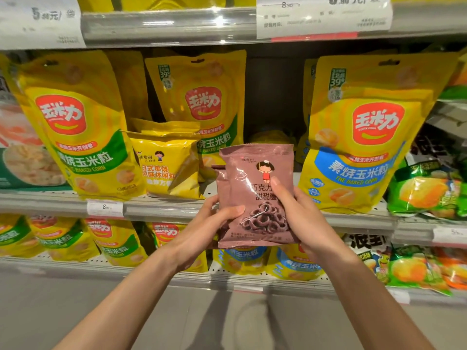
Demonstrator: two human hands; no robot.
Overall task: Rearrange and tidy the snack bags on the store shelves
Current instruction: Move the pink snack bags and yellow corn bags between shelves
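A brown snack bag (pixel 252 178) with a cartoon girl and chocolate rings printed on it is held upright in front of the middle shelf. My left hand (pixel 202 231) grips its lower left side, thumb on the front. My right hand (pixel 300 215) grips its right side, thumb across the print. A second brown bag (pixel 220 176) shows just behind its left edge. Small yellow snack bags (pixel 169 162) lean on the shelf to the left. Behind the held bag the shelf has a dark gap (pixel 273 102).
Large yellow corn bags with green labels (pixel 75 127) stand left, and one with a blue label (pixel 358 137) stands right. Green bags (pixel 427 193) fill the far right. The shelf rail (pixel 156 209) carries price tags. More yellow bags (pixel 113 238) sit on the lower shelf.
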